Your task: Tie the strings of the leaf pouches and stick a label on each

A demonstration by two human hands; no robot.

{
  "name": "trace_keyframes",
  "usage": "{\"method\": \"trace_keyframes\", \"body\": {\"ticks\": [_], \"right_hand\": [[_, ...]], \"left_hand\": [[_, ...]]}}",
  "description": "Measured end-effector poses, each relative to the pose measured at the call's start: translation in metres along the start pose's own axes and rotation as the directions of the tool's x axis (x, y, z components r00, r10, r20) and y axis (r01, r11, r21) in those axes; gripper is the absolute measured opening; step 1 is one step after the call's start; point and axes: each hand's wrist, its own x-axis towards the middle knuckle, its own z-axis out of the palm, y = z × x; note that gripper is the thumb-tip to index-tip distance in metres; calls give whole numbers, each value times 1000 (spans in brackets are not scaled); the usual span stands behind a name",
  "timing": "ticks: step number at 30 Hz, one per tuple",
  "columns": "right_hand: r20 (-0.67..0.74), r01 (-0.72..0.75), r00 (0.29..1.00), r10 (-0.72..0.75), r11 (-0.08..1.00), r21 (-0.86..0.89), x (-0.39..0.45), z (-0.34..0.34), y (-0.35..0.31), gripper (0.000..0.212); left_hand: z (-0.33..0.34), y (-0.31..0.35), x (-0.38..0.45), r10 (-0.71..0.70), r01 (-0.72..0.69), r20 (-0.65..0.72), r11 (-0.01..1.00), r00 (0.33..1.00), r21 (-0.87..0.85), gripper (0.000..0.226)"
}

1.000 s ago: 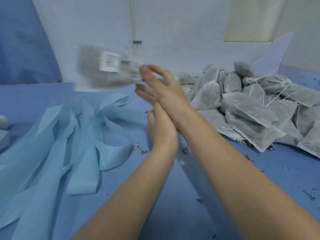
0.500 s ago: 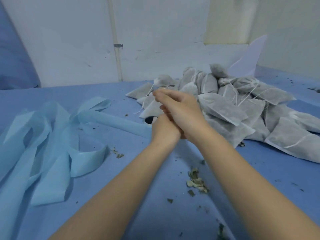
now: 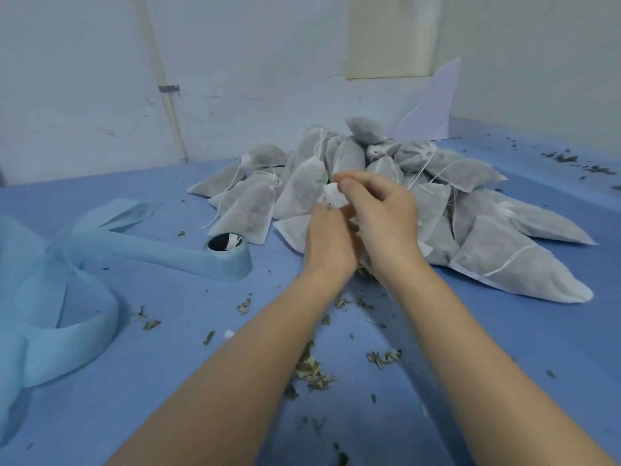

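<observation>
On the left of the blue tabletop [image 3: 168,381] lie loose loops of pale blue backing strip [image 3: 67,331], running to a label roll [image 3: 228,255]. At centre, the left hand [image 3: 331,243] and right hand [image 3: 383,220] meet over a white mesh pouch [image 3: 332,196], the right grip pinching its gathered neck; the left grip's hold cannot be told. Behind and to the right sits a heap of grey-white, leaf-filled drawstring pouches [image 3: 470,223], with dry leaf crumbs [image 3: 312,368] scattered in front.
</observation>
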Motion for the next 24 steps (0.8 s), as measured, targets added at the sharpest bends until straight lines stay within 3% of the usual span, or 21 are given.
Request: {"method": "trace_keyframes", "body": {"ticks": [2,6,10,13,17,19,24], "right_hand": [[-2,2,1000,-2,1000,-1,0,-1,1,18],[-54,123,990,-132,983,-135,-2,-2,-2,19],[-62,179,979,-192,968,-176,-3,-2,-5,20],[29,127,992,-124,977,-170,-3,-3,-2,20],[191,131,978,-88,965,-226,-5,-4,6,27],[268,152,960,-83,956,-250,-7,-4,9,30],[323,100,946,2,950,-297,-15,3,18,57]], "left_hand": [[-2,-3,4,-22,19,-65,999,998,-40,40],[-14,-8,-3,-35,24,-87,991,996,-132,30],[-34,-19,-8,-128,100,-72,948,989,-302,38],[-52,-28,-13,-188,192,64,819,980,-541,35],[-80,-38,-20,-129,237,201,607,971,-758,32],[-94,-44,-24,-78,282,283,514,956,-810,32],[-114,-55,-30,-85,361,360,420,929,-833,32]]}}
